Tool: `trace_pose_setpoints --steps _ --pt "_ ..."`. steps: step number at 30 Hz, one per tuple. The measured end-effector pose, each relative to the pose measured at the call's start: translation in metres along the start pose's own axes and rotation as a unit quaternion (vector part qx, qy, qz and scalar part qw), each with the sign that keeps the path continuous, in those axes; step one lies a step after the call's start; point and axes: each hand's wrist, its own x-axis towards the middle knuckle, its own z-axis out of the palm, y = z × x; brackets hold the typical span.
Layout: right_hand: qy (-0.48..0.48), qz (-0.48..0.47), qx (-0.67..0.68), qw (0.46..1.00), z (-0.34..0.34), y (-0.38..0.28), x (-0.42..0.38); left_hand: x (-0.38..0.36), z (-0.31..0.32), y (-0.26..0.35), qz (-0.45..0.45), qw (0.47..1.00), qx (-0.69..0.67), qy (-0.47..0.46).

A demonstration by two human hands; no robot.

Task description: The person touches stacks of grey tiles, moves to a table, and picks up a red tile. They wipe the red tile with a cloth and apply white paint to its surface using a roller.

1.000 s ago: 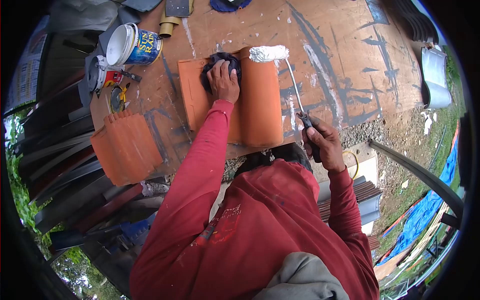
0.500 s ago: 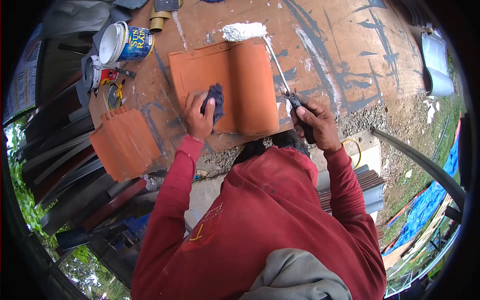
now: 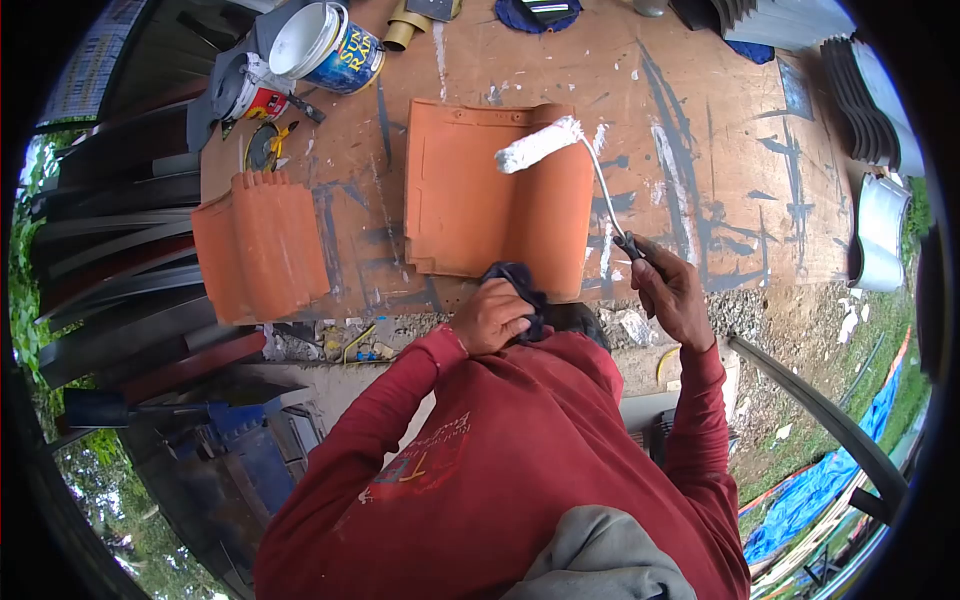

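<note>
An orange roof tile (image 3: 470, 190) lies on the wooden table (image 3: 720, 180) in front of me, its rounded ridge on the right. My left hand (image 3: 492, 318) is closed around a bunched dark cloth (image 3: 516, 280) at the tile's near edge. In my right hand (image 3: 672, 292) is the dark handle of a paint roller (image 3: 540, 145). Its white, paint-loaded sleeve overlaps the upper part of the tile in this view, and the thin wire frame slants down to my grip.
A second orange tile (image 3: 265, 250) lies on the table's left side. Behind it stand a paint bucket (image 3: 350, 55), a smaller can (image 3: 245, 90) with a brush (image 3: 306, 108), and a tape roll (image 3: 264, 148). Stacked grey tiles (image 3: 870, 105) stand at the far right.
My left hand has drawn the cloth from the tile's face toward me, to its near edge. The roller has moved from beyond the tile's far edge to over the tile.
</note>
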Motion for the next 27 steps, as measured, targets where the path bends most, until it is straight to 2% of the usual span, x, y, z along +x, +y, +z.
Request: trace_pose_setpoints --steps 1,2,3,5,6,8,10,12,15,20,22,23,25,27 --pt "-0.019 -0.032 -0.131 0.991 0.001 -0.005 0.007 -0.025 -0.01 -0.003 -0.085 0.995 0.011 0.046" --pt "-0.043 -0.035 -0.203 0.978 0.003 -0.02 0.015 -0.049 -0.02 -0.008 -0.169 0.981 0.023 0.092" --pt "-0.048 -0.038 -0.207 0.976 0.006 -0.023 0.024 -0.076 -0.022 -0.018 -0.22 0.956 0.058 0.184" --pt "-0.093 -0.147 -0.339 0.925 0.012 -0.03 0.043 -0.126 -0.021 -0.051 -0.312 0.882 0.099 0.339" --pt "-0.103 -0.139 -0.376 0.91 0.016 -0.04 0.05 -0.147 -0.025 -0.063 -0.356 0.836 0.103 0.403" --pt "-0.125 -0.126 -0.464 0.868 0.024 -0.048 0.073 -0.169 -0.044 -0.073 -0.446 0.773 0.165 0.42" --pt "-0.139 -0.102 -0.524 0.834 0.038 -0.046 0.102 -0.182 -0.049 -0.088 -0.456 0.756 0.144 0.448" --pt "-0.184 -0.151 -0.459 0.856 0.049 -0.024 0.138 -0.186 -0.045 -0.101 -0.476 0.737 0.126 0.462" --pt "-0.185 -0.121 -0.458 0.861 0.088 -0.043 0.158 -0.183 -0.032 -0.115 -0.468 0.725 0.131 0.489" --pt "-0.201 -0.143 -0.464 0.851 0.071 -0.055 0.157 -0.185 -0.037 -0.135 -0.493 0.684 0.169 0.51" --pt "-0.206 -0.133 -0.485 0.839 0.042 -0.069 0.147 -0.184 -0.045 -0.147 -0.471 0.686 0.179 0.525" --pt "-0.202 -0.088 -0.527 0.821 0.037 -0.089 0.138 -0.182 -0.047 -0.155 -0.45 0.686 0.194 0.538" --pt "-0.186 -0.065 -0.549 0.812 0.029 -0.113 0.123 -0.174 -0.051 -0.168 -0.444 0.692 0.193 0.535" --pt "-0.154 -0.058 -0.569 0.805 0.037 -0.136 0.104 -0.164 -0.059 -0.174 -0.397 0.733 0.256 0.49"
